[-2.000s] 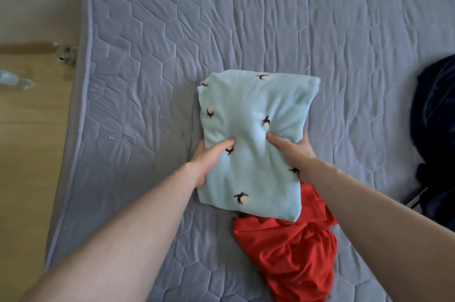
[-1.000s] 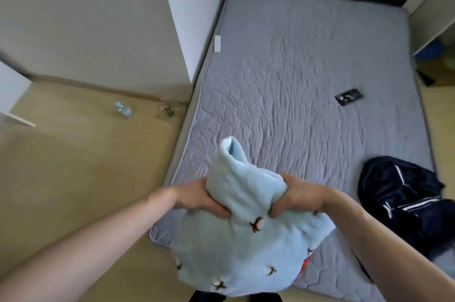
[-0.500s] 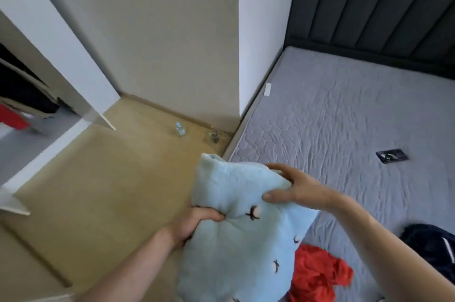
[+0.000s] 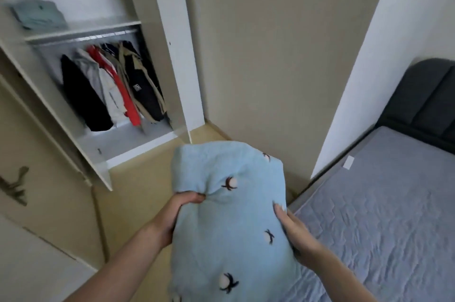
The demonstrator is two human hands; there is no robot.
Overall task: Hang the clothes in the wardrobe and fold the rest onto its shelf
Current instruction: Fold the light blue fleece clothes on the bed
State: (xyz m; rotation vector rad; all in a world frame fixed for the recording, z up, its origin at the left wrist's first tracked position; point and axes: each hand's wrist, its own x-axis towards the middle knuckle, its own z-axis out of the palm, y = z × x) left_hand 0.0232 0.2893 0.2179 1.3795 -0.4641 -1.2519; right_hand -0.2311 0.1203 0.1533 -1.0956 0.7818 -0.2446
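Observation:
A folded light-blue fleece garment [image 4: 231,225] with small dark embroidered motifs is held up in front of me, above the floor. My left hand [image 4: 179,210] grips its left edge, thumb curled over the top. My right hand [image 4: 293,230] holds its right edge, fingers wrapped behind the fabric. Ahead to the left stands the open wardrobe [image 4: 172,38]. Several garments [image 4: 115,85] hang from its rail. A folded teal pile [image 4: 37,15] lies on the upper shelf [image 4: 98,27].
An open wardrobe door [image 4: 51,178] stands at the near left. A beige wall [image 4: 270,55] and a white pillar [image 4: 369,68] lie ahead. The grey mattress [image 4: 384,215] and dark headboard [image 4: 428,102] are on the right. Wooden floor [image 4: 138,191] lies below.
I lifted the folded blue garment off the bed and turned left with it, so the wardrobe has come into view. My right hand shifted from the top to the garment's right edge.

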